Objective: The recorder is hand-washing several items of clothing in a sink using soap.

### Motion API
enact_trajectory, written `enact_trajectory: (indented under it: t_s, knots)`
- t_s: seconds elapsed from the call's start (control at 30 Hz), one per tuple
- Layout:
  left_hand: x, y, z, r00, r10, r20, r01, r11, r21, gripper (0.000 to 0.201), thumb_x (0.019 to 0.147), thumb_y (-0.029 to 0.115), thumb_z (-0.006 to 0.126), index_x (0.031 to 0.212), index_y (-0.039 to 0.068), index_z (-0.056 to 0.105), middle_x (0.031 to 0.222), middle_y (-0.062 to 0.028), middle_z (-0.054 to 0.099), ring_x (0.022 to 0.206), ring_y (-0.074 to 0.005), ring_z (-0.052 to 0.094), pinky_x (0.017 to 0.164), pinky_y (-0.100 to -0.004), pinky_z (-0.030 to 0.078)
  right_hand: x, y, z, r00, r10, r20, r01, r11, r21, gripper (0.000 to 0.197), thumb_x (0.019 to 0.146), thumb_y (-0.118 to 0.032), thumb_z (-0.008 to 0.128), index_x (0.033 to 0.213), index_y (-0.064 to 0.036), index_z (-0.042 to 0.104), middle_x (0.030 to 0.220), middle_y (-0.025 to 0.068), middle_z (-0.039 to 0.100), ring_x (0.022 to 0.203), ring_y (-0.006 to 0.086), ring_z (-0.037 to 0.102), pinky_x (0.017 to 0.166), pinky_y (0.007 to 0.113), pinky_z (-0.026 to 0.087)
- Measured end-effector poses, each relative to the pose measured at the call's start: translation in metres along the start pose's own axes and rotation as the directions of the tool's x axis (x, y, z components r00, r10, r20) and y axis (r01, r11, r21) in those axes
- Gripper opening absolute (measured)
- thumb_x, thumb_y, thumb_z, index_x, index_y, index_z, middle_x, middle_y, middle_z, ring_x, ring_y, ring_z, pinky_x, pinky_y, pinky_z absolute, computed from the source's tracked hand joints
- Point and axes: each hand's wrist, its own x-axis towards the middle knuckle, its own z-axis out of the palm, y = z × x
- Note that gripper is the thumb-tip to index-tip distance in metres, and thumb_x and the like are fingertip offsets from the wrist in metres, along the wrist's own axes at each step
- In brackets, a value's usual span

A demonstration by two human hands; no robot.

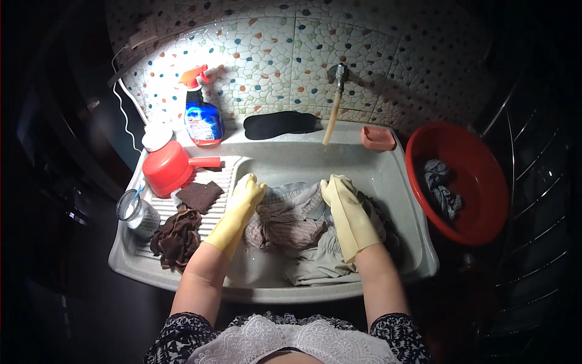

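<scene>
Both my hands wear pale yellow rubber gloves. My left hand (247, 193) is closed on one side of a wet striped garment (291, 227) in the sink basin. Fingers curled, my right hand (341, 197) grips the same cloth at its other side. Between the hands the fabric hangs bunched, grey-blue at the top and brownish with stripes lower down. Under and in front of it lies a light grey-green garment (321, 264). Darker cloth shows partly behind my right glove.
Left on the ribbed washboard (219, 200) are a red dipper (167, 170), brown sponge (202, 197), dark brown cloth (177, 238) and jar (138, 213). A spray bottle (203, 118), black insole-shaped pad (279, 125), hosed tap (339, 82) and soap dish (377, 138) line the back. A red basin (485, 200) holds grey cloth.
</scene>
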Motion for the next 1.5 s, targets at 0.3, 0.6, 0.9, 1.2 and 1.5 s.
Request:
enact_trajectory:
  t_s: [0.3, 0.6, 0.9, 1.2, 1.5]
  knots:
    - [0.012, 0.015, 0.053, 0.837, 0.187, 0.514, -0.398, 0.852, 0.339, 0.059, 0.094, 0.038, 0.041, 0.147, 0.011, 0.038, 0.157, -0.0174, 0.025, 0.148, -0.0376, 0.013, 0.117, -0.0558, 0.016, 0.026, -0.051, 0.076, 0.933, -0.137, 0.332, 0.136, 0.99, 0.028, 0.07, 0.097, -0.053, 0.039, 0.155, -0.0227, 0.017, 0.162, 0.0106, 0.007, 0.149, 0.0359, 0.004, 0.118, 0.056, 0.012]
    - [-0.011, -0.012, 0.105, 0.87, 0.095, 0.484, -0.321, 0.855, 0.408, 0.069, 0.095, 0.032, 0.04, 0.155, 0.011, 0.014, 0.16, -0.0214, 0.004, 0.148, -0.0423, 0.003, 0.11, -0.0694, -0.005, 0.052, -0.034, 0.18, 0.845, -0.457, 0.277, 0.532, 0.77, -0.354, 0.073, 0.092, -0.043, 0.047, 0.155, -0.0195, 0.02, 0.162, 0.0141, 0.008, 0.148, 0.038, 0.004, 0.117, 0.059, 0.008]
    - [-0.003, -0.006, 0.111, 0.949, -0.013, 0.315, -0.106, 0.928, 0.358, 0.071, 0.091, 0.033, 0.051, 0.151, 0.007, 0.025, 0.157, -0.0231, 0.017, 0.146, -0.0399, 0.013, 0.112, -0.0674, 0.005, 0.057, -0.043, 0.178, 0.853, -0.52, 0.051, 0.521, 0.842, -0.142, 0.06, 0.088, -0.027, 0.053, 0.145, -0.0151, 0.04, 0.153, 0.0198, 0.03, 0.14, 0.0398, 0.029, 0.113, 0.056, 0.026]
    - [-0.011, -0.005, 0.101, 0.986, 0.101, 0.132, -0.125, 0.974, 0.189, 0.063, 0.092, 0.028, 0.047, 0.148, 0.004, 0.03, 0.153, -0.0252, 0.024, 0.144, -0.04, 0.02, 0.117, -0.0541, 0.015, 0.084, 0.018, 0.153, 0.955, -0.064, -0.288, 0.167, 0.923, 0.347, 0.053, 0.09, -0.034, 0.053, 0.135, -0.0062, 0.051, 0.131, 0.021, 0.056, 0.125, 0.0356, 0.05, 0.105, 0.041, 0.04]
    - [-0.01, -0.026, 0.111, 0.906, -0.341, 0.252, 0.333, 0.94, 0.075, 0.039, 0.095, 0.024, 0.043, 0.125, 0.004, 0.057, 0.125, -0.0234, 0.058, 0.109, -0.0396, 0.061, 0.092, -0.0454, 0.05, 0.057, -0.054, 0.133, 0.957, -0.203, 0.208, 0.121, 0.928, 0.354, 0.054, 0.088, -0.038, 0.062, 0.128, -0.0022, 0.055, 0.126, 0.0205, 0.06, 0.114, 0.0343, 0.061, 0.095, 0.042, 0.048]
